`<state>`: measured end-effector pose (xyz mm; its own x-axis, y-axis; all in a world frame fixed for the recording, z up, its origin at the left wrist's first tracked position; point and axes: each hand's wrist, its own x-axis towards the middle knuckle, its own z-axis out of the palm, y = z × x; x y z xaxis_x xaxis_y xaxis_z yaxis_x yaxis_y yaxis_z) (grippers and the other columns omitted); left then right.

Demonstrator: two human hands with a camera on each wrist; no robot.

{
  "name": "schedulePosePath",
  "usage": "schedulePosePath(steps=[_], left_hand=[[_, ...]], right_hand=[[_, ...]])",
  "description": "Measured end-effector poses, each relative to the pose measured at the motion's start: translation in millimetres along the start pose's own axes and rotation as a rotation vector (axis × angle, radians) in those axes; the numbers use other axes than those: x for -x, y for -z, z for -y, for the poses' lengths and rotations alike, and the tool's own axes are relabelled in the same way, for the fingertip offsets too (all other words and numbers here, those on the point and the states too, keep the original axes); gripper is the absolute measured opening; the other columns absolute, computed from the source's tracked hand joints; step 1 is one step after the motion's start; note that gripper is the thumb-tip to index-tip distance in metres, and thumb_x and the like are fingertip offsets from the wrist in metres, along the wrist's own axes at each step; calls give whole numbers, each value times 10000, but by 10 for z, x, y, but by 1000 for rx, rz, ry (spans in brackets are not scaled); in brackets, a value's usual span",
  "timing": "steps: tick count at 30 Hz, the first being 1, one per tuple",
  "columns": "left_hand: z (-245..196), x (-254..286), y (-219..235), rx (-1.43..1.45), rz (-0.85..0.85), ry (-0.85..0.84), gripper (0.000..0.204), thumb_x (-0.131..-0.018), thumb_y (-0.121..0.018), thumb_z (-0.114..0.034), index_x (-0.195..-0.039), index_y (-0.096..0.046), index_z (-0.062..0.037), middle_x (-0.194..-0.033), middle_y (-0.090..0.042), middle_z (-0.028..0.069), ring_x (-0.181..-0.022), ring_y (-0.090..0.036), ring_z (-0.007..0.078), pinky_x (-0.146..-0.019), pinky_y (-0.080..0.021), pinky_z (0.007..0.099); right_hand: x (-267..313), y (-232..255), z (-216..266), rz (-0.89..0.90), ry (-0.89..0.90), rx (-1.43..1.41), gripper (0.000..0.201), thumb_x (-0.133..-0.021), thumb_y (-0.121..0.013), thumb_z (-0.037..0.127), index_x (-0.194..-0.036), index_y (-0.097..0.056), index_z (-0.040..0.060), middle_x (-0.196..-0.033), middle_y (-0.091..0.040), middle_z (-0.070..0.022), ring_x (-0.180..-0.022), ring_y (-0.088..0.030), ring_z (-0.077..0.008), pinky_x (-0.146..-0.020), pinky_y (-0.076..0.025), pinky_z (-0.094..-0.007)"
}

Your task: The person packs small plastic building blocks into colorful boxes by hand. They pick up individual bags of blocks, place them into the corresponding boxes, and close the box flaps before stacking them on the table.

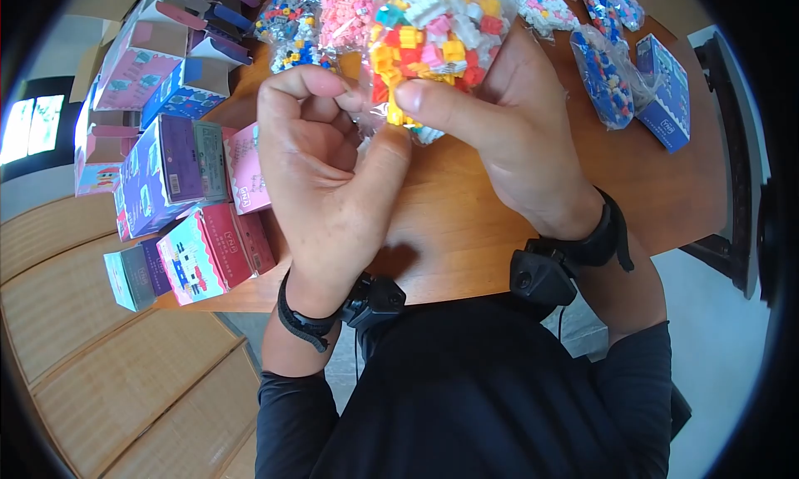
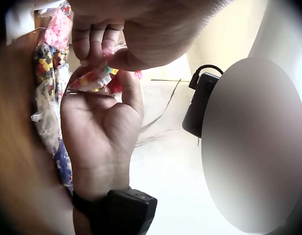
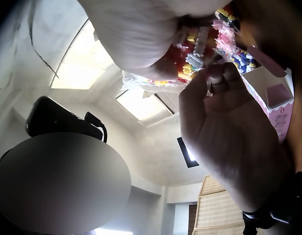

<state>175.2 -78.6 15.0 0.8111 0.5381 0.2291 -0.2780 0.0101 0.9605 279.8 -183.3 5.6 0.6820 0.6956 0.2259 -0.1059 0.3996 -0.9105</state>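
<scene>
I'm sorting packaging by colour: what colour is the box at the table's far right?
The box is blue with white lettering; the head view shows it best.

On my feed, the head view's top edge cuts off the bag of mixed building bricks [image 1: 441,42] and the bag of pink bricks [image 1: 348,17]. The right hand [image 1: 533,138] has most of its fingers hidden behind the mixed bag. In the left wrist view, the wooden tabletop [image 2: 13,122] blurs. I can't read the blue box's [image 1: 663,96] small print.
</scene>
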Motion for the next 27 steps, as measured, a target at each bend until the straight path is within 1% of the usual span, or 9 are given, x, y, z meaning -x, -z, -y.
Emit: schedulePosePath(steps=[3,7,10,13,16,19,25,27], left_hand=[[-48,4,-23,96,8,61,387,-772,-553,141,-1075,-373,-21,-941,-507,48,-852,-510,79,-779,-432,219],[-107,-12,-33,168,-5,120,369,-782,-552,148,-1063,-379,-19,-978,-555,82,-896,-552,97,-796,-463,231],[-128,-14,-1,182,-12,123,357,-791,-560,144,-1055,-381,-17,-983,-574,96,-910,-567,106,-809,-473,242],[-147,-8,-2,162,-11,79,353,-795,-571,136,-1051,-382,-16,-966,-573,87,-895,-567,102,-803,-473,241],[-91,-7,20,165,5,42,361,-795,-573,135,-1059,-379,-18,-977,-573,92,-894,-569,105,-803,-474,242],[-79,-12,12,181,37,56,368,-798,-571,132,-1070,-374,-19,-991,-573,97,-902,-569,107,-796,-476,243],[-115,-14,-10,185,34,102,380,-807,-559,127,-1095,-361,-20,-1000,-576,103,-925,-575,126,-806,-481,256],[-139,-21,14,192,60,128,380,-815,-557,121,-1104,-357,-21,-1014,-581,117,-929,-581,136,-809,-484,258]], right_hand=[[-32,9,32,-3,-41,-66,488,-834,-635,32,-1271,-423,-8,-1151,-592,-86,-1072,-567,-127,-929,-448,-299],[-50,39,162,18,-155,-105,568,-833,-634,63,-1329,-371,-20,-1210,-560,-106,-1124,-542,-149,-974,-418,-312],[-44,60,186,127,-107,1,637,-811,-653,53,-1354,-330,-22,-1242,-537,-108,-1138,-539,-168,-985,-415,-316],[-51,44,204,117,-135,40,692,-792,-665,43,-1373,-294,-17,-1265,-520,-108,-1151,-534,-174,-996,-411,-323],[-66,53,231,138,-157,39,700,-788,-660,26,-1378,-287,-15,-1273,-515,-106,-1153,-531,-165,-994,-414,-324],[-72,71,248,153,-188,38,704,-787,-656,26,-1383,-284,-11,-1280,-510,-99,-1150,-531,-156,-994,-415,-324],[-86,60,222,170,-166,0,698,-796,-642,39,-1390,-279,-3,-1274,-515,-93,-1153,-530,-153,-995,-417,-321],[-85,72,223,168,-184,-2,695,-799,-641,43,-1390,-279,-2,-1277,-511,-93,-1162,-521,-152,-996,-414,-319]])
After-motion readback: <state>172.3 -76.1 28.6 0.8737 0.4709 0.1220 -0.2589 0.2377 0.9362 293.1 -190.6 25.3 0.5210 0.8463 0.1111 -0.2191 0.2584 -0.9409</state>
